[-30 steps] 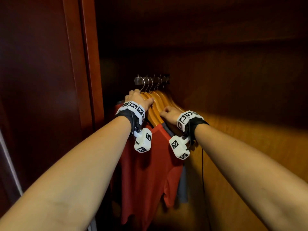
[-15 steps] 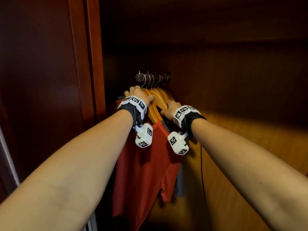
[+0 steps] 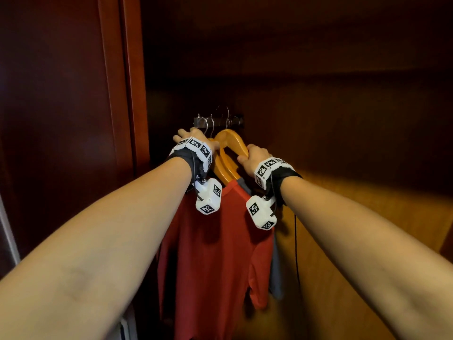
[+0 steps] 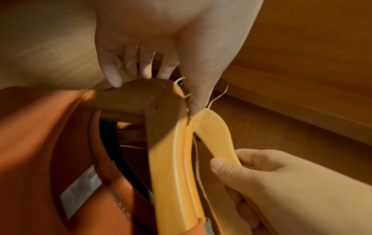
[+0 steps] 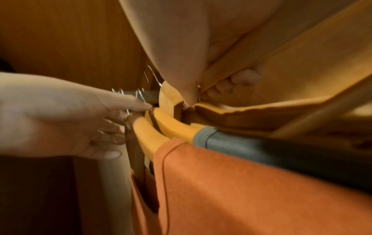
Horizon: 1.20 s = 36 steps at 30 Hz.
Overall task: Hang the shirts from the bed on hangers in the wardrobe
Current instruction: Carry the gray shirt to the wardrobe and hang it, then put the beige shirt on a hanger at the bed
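Nearest us, our two forearms reach into the wardrobe (image 3: 343, 168), and below them the red shirt (image 3: 215, 253) hangs on its hanger with a grey shirt (image 3: 275, 278) just behind it. Both are already in place on the rail. The bed and any shirts left on it are out of view.

At the hanger shoulders, our right hand (image 3: 252, 155) curls its fingers and thumb round one arm of an empty wooden hanger (image 3: 232, 143). Our left hand (image 3: 193, 138) rests with fairly straight fingers on the tops of the neighbouring hangers, pressing them aside and gripping nothing.

Farther in, at the rail (image 3: 218, 121), the change from half a second ago shows: the empty hanger now stands higher than the rest and has swung apart from the bunch, its hook raised at the bar. Whether the hook has cleared the rail we cannot tell.

We judge we are freeing a hanger for the next shirt.
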Each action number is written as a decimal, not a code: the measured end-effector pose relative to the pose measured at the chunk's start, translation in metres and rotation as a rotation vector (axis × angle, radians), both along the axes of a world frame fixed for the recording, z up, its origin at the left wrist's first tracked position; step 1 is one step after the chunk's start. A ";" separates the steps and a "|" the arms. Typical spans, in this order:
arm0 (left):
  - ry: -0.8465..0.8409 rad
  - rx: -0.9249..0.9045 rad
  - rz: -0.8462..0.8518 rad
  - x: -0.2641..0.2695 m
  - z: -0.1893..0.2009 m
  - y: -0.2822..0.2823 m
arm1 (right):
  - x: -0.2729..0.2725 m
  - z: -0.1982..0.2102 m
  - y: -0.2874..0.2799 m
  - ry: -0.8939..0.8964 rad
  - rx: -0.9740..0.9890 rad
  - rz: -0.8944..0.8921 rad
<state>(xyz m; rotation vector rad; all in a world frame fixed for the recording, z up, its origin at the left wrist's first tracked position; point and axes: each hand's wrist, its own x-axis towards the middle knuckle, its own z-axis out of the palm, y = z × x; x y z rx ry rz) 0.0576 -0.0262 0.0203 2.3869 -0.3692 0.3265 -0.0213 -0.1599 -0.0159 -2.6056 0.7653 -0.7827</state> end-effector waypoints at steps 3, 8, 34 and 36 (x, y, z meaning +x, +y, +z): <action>0.024 -0.030 -0.005 -0.004 0.001 0.000 | -0.012 0.004 -0.001 -0.020 -0.018 -0.018; -0.038 -0.116 0.043 -0.030 -0.002 -0.001 | -0.034 0.004 -0.004 -0.029 -0.055 -0.059; 0.257 -0.336 -1.152 -0.149 -0.039 0.007 | -0.229 -0.025 0.100 -0.044 -0.158 -0.610; 0.312 -0.358 -1.239 -0.165 -0.047 0.015 | -0.251 -0.035 0.122 -0.032 -0.139 -0.655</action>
